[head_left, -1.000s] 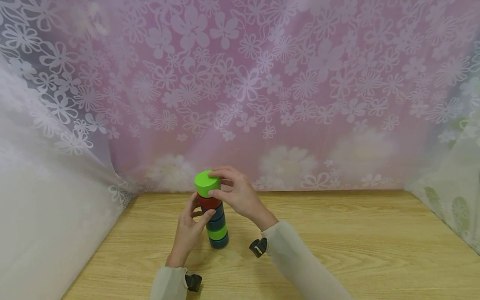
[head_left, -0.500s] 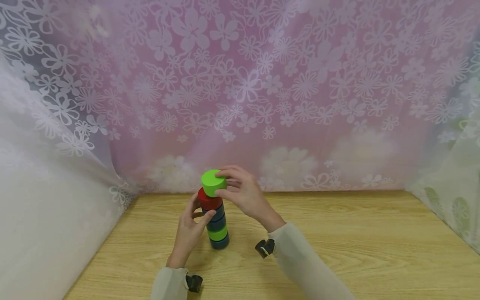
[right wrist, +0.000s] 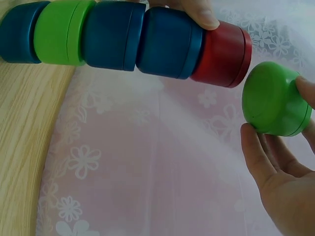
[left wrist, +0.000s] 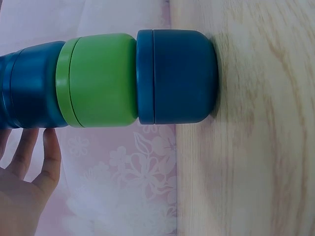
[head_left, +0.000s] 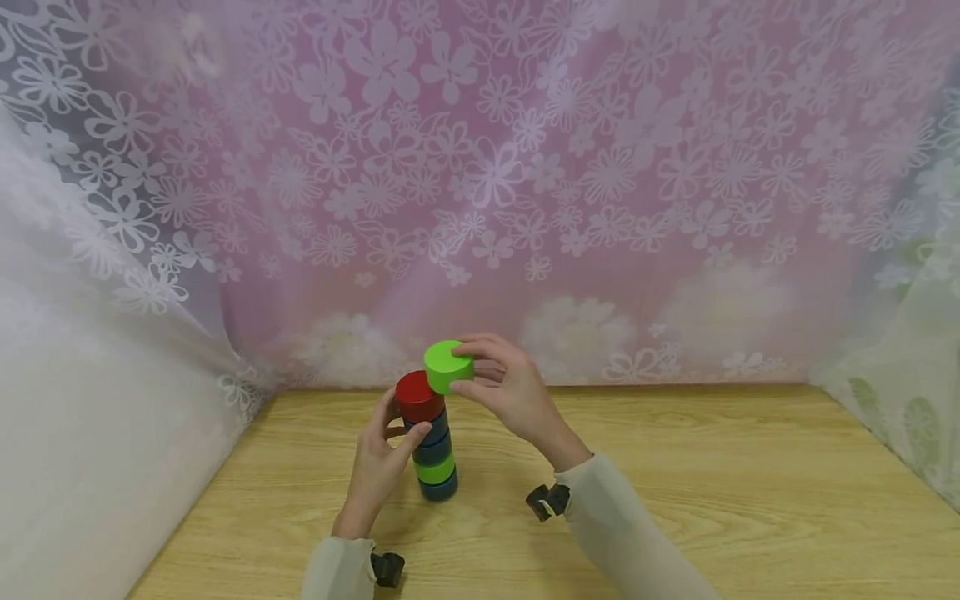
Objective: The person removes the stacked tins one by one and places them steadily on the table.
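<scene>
A stack of small round lidded tins stands on the table, slightly tilted in the head view. From the bottom it runs dark blue tin (head_left: 438,487), green tin (left wrist: 101,81), two more blue tins, then a red tin (head_left: 418,397) on top. My left hand (head_left: 375,471) grips the stack around the upper blue tin (right wrist: 170,42) and the red one, thumb in front. My right hand (head_left: 517,404) pinches another green tin (right wrist: 270,101) by its side, thumb and fingers apart around it. This tin hangs just right of the red tin, with a gap between them in the right wrist view.
The wood-grain table (head_left: 675,483) extends around the stack. A pink flowered curtain (head_left: 525,208) hangs behind it, and pale sheets close off the left side (head_left: 90,400) and right side (head_left: 900,367). Dark wrist cameras sit at both cuffs.
My right hand has lifted the green tin off the red tin and carried it to the right, uncovering the red top. The left hand has stayed at the stack.
</scene>
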A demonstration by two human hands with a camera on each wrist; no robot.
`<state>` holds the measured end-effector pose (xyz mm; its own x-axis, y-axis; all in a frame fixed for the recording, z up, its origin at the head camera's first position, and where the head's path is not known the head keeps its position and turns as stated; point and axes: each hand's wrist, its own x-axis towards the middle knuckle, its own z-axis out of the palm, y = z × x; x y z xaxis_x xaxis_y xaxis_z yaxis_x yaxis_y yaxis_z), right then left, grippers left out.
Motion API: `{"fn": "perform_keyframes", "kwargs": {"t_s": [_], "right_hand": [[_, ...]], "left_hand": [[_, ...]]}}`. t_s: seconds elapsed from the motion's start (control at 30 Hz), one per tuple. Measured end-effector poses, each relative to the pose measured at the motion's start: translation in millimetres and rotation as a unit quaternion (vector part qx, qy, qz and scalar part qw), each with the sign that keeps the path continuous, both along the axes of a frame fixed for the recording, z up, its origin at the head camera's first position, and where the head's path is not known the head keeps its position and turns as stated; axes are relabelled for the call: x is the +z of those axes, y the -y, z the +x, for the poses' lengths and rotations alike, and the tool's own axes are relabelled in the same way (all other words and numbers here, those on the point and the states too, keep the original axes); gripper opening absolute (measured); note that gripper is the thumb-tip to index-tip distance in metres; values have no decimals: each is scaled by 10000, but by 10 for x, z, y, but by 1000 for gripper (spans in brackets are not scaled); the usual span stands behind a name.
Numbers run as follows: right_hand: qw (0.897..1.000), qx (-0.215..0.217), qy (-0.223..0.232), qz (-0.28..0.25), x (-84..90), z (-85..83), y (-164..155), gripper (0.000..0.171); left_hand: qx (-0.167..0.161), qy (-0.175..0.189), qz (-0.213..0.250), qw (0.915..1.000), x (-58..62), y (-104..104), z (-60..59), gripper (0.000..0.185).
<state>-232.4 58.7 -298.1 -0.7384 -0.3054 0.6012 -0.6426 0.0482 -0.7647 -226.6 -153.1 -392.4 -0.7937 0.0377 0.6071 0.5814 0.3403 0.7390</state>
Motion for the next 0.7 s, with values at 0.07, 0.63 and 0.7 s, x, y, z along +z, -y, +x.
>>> {"fn": "perform_keyframes", "kwargs": {"t_s": [0.07, 0.63, 0.7], "right_hand": [[10000, -65, 33, -34, -7, 11, -27, 37], [9999, -87, 63, -13, -130, 50, -196, 36], [9999, -88, 91, 1, -150, 51, -209, 36]], "left_hand": [[-25, -24, 10, 10000, -2, 3, 2, 60], [-74, -53, 141, 9999, -10, -5, 7, 60], [-59, -37, 139, 9999, -8, -2, 6, 60]]}}
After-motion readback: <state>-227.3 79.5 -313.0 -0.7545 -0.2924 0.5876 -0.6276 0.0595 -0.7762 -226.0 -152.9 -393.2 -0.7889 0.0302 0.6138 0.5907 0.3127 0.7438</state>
